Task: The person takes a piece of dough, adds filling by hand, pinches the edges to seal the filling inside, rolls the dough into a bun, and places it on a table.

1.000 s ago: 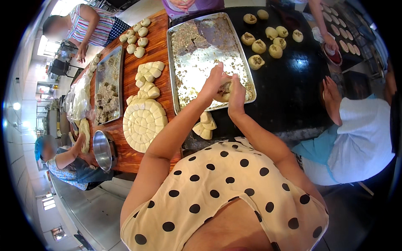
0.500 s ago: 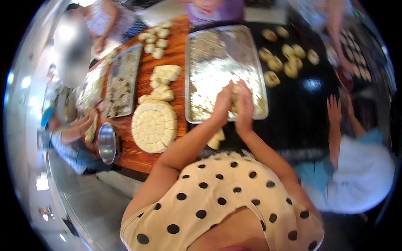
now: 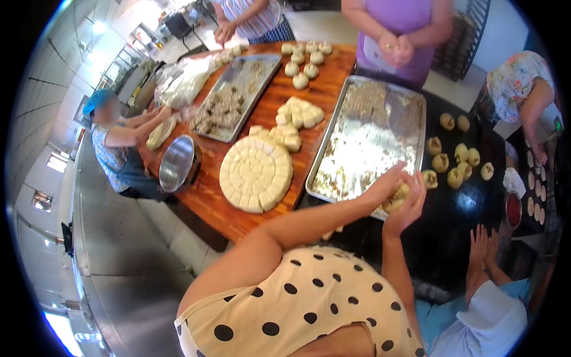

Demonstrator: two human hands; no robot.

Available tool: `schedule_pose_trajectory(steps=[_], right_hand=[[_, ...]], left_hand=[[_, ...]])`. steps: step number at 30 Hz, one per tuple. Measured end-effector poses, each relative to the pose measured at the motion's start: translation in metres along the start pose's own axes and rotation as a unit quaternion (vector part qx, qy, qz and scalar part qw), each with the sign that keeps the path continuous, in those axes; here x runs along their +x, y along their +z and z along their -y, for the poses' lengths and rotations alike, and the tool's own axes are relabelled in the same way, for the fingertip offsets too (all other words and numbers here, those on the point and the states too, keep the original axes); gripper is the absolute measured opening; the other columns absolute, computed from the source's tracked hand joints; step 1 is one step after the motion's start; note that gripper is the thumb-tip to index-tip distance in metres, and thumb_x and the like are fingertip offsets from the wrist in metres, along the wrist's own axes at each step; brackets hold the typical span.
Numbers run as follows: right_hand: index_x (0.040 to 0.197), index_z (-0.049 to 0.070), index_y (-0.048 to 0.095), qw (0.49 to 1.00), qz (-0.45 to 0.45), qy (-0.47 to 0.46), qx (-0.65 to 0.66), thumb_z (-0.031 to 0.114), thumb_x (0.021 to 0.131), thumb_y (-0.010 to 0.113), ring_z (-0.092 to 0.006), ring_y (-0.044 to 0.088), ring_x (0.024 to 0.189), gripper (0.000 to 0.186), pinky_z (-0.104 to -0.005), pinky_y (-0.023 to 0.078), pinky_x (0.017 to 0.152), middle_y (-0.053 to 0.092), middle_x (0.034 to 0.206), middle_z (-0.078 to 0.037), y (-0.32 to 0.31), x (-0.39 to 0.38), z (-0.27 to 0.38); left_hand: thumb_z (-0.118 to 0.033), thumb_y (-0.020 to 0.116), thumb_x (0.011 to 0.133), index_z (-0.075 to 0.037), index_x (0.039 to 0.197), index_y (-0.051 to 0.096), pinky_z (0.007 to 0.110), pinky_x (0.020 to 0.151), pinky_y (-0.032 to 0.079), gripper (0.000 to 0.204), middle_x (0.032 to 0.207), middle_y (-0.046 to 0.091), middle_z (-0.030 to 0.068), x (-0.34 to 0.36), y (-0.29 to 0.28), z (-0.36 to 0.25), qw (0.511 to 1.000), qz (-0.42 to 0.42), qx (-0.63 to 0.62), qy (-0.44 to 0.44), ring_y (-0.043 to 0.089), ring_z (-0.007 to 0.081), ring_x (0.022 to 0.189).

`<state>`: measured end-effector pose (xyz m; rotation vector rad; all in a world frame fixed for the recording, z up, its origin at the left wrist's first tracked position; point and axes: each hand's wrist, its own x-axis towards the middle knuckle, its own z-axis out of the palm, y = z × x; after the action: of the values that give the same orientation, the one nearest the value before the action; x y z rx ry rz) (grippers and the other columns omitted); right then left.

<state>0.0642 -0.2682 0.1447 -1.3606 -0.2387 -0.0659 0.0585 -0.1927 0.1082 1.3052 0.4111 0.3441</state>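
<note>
Both hands cup a filled dough bun (image 3: 395, 199) over the near right corner of a large metal tray (image 3: 324, 146). My left hand (image 3: 385, 183) curls over its far side, fingers bent. From the near right, my right hand (image 3: 410, 209) wraps round it, its fingers meeting the left ones. Brown filling lies at the tray's far end, with crumbs and a greasy shine nearer me. Several filled buns (image 3: 455, 177) stand on the black counter, right of the tray. Pale dough (image 3: 333, 232) partly shows below my left forearm.
On the wooden table (image 3: 315, 149) to the left lie a dough round cut into pieces (image 3: 256, 174), more dough pieces (image 3: 300, 112), a second filling tray (image 3: 253, 104) and a metal bowl (image 3: 177, 160). Co-workers stand around; one person's hands (image 3: 483, 244) rest near the counter at right.
My hands have gone from nearly flat, facing palms to a cupped hold round the bun, closer to the tray's near right corner. The view has turned, shifting the whole scene.
</note>
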Motion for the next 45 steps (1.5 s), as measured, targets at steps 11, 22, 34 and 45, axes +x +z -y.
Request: schedule_pose_trajectory(steps=[11,22,34,45], right_hand=[[0.114,-0.005,0.062,0.998,0.018,-0.04,-0.038,0.021,0.105,0.04,-0.0213,0.061,0.099,0.035,-0.0332,0.047,0.091,0.064,0.11,-0.013,0.01,0.006,-0.03],[0.098,-0.004,0.071,0.999,0.031,0.018,0.022,0.034,0.106,0.022,-0.0232,0.061,0.102,0.062,-0.0406,0.029,0.114,0.07,0.1,-0.014,-0.023,0.017,-0.012],[0.117,-0.01,0.061,0.996,-0.007,-0.082,-0.02,0.028,0.106,0.038,-0.0152,0.062,0.093,0.045,-0.0279,0.048,0.089,0.069,0.099,-0.013,-0.017,0.005,-0.026],[0.14,0.0,0.044,0.994,0.06,0.049,0.077,0.024,0.103,0.045,-0.0182,0.061,0.105,0.044,-0.0291,0.047,0.091,0.064,0.122,-0.017,-0.023,0.011,-0.012]], left_hand=[[-0.034,0.043,0.105,-0.004,0.106,0.061,0.027,0.086,0.044,0.035,0.1,0.06,0.0029,-0.01,0.007,0.003,0.996,-0.082,-0.033,0.001,0.052,0.0111,0.092],[-0.058,0.041,0.099,-0.004,0.123,0.055,0.035,0.095,0.047,0.061,0.118,0.061,0.0106,-0.011,0.0,-0.051,0.911,0.017,-0.312,-0.269,0.06,0.0182,0.107],[-0.037,0.048,0.103,-0.006,0.109,0.06,0.028,0.079,0.047,0.033,0.098,0.061,0.0014,-0.028,0.02,-0.024,0.996,0.013,-0.029,-0.084,0.056,0.0108,0.087],[-0.03,0.066,0.092,-0.006,0.128,0.049,0.031,0.088,0.049,0.046,0.113,0.061,0.0065,-0.032,0.003,-0.029,0.98,0.116,-0.096,-0.133,0.06,0.0147,0.105]])
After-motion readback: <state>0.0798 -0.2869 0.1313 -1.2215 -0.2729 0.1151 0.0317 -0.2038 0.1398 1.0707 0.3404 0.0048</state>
